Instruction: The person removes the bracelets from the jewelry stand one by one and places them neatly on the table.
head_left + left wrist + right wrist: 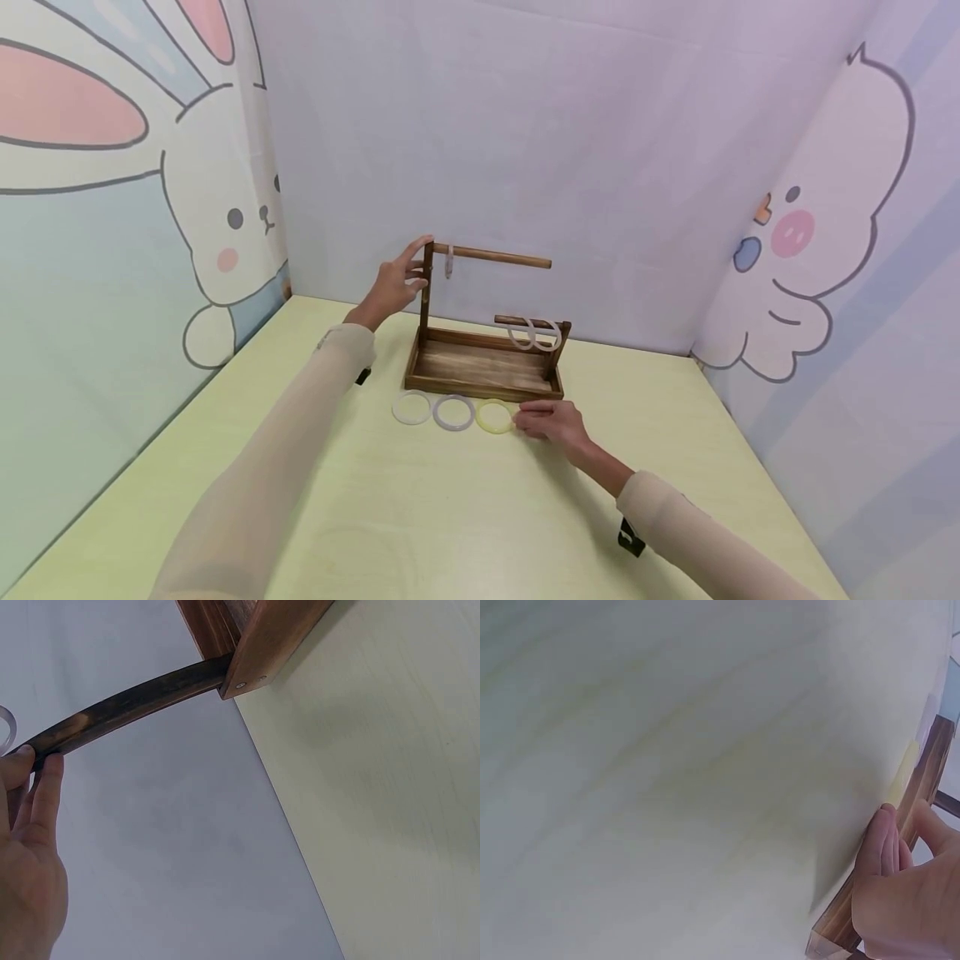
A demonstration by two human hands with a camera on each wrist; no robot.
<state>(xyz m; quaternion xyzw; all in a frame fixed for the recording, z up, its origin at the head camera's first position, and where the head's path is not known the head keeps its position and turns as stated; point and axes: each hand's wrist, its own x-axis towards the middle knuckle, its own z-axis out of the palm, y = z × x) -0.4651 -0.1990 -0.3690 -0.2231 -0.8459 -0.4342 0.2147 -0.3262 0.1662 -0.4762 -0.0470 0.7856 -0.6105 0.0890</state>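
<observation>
A dark wooden bracelet stand (480,388) has a tray base and two bars at different heights. My left hand (395,285) grips the top of its tall left post (424,304), thumb and fingers on either side of the wood. Before the tray lie a clear white bangle (395,407), a pale lavender bangle (437,414) and a yellow bangle (480,419) in a row. My right hand (553,423) has its fingertips right at the yellow bangle's right edge; in the right wrist view, the thumb stands apart from the fairly straight fingers.
One pale bangle (449,262) hangs on the upper bar (498,256), near the left post. Two whitish bangles, one of them the right bangle (558,337), hang from the lower bar (510,319). Cloth walls (480,150) with cartoon animals surround the light table (435,508).
</observation>
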